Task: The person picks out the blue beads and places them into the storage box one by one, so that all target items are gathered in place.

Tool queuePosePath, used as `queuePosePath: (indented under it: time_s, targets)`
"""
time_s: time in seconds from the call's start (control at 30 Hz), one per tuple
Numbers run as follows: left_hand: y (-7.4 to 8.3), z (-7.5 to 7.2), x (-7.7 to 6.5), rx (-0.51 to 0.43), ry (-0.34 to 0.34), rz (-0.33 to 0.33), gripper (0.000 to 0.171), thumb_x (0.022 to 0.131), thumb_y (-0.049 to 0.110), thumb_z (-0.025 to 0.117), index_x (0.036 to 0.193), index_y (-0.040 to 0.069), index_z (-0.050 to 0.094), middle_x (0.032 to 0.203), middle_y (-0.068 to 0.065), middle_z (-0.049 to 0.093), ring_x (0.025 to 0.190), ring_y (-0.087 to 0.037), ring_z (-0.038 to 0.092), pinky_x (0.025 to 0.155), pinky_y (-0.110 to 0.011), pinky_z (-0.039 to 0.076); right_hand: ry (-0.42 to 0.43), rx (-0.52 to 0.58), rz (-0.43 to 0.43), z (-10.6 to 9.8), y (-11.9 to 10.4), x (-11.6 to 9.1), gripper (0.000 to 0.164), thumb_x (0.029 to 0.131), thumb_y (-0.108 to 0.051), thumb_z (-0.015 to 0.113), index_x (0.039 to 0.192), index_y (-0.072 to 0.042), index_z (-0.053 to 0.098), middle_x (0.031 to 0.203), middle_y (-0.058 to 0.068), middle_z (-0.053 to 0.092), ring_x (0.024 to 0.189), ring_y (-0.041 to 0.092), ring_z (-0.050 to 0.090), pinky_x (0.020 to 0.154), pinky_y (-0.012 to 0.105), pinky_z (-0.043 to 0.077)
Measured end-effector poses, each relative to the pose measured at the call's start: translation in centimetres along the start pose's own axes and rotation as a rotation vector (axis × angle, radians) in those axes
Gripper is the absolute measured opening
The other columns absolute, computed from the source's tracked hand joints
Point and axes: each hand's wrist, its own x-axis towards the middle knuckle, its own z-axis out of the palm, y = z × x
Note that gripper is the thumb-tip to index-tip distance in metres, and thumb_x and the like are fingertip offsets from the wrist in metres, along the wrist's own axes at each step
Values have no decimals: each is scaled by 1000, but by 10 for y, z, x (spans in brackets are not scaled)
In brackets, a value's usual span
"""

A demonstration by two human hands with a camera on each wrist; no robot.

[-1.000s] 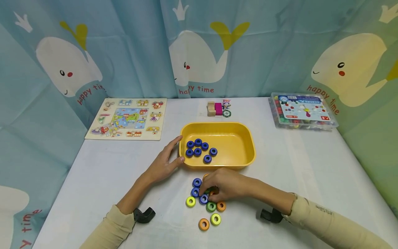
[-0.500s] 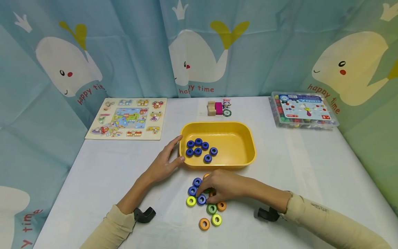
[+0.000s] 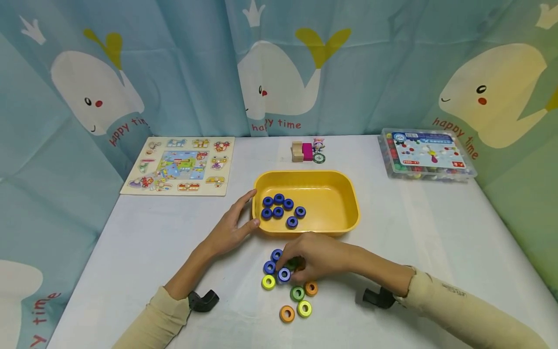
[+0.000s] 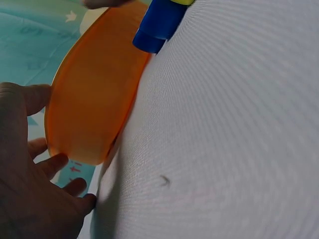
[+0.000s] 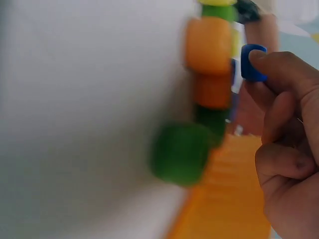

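My left hand [image 3: 231,227] rests against the left end of a yellow tray [image 3: 329,208], its thumb near the front corner and the fingers spread along the side. In the left wrist view the thumb and fingertips touch the tray's outer wall and rim. My right hand [image 3: 320,254] pinches a blue ring [image 5: 248,63] between thumb and forefinger, just above the table in front of the tray. Two blue rings [image 3: 266,267] and a yellow ring [image 3: 264,282] lie left of it. Green and orange rings are partly hidden under the hand. Inside the tray, several blue rings [image 3: 264,213] sit at the left.
An orange ring [image 3: 282,314], a yellow-green ring [image 3: 301,309] and a green ring [image 3: 293,293] lie nearer the front. At the back stand a wooden puzzle board [image 3: 222,179], small toys [image 3: 307,151] and a clear box of beads [image 3: 429,155]. A printed curtain [image 3: 187,72] hangs behind.
My right hand has pinched a blue ring and lifted it slightly off the table. A neighbouring blue ring shifted a little left earlier. My left hand stays at the tray.
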Motion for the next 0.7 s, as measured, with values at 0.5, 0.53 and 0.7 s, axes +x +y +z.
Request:
queuePosePath:
  time_s: [0.5,0.53,0.7]
  targets:
    - [1,0,0,2,2,-15,69,92,30,57,149,26,20,151,12,19,138,-14,15,110,-46,15,294,-1,306,-92,53,-1,25,78,-24,76,101,-29,70,73,-10,62,53,14,47,45,25,37]
    - [1,0,0,0,2,-12,68,92,30,57,149,26,20,151,11,19,138,-15,15,110,-46,15,301,5,325,-94,61,0,24,77,-24,76,100,-28,71,72,-10,62,52,15,46,45,25,37]
    - [-1,1,1,-3,-1,-4,68,92,28,57,149,25,20,151,9,20,138,-16,16,110,-47,15,274,37,417,-93,91,5,21,77,-21,77,97,-23,72,88,-11,66,54,18,47,48,26,38]
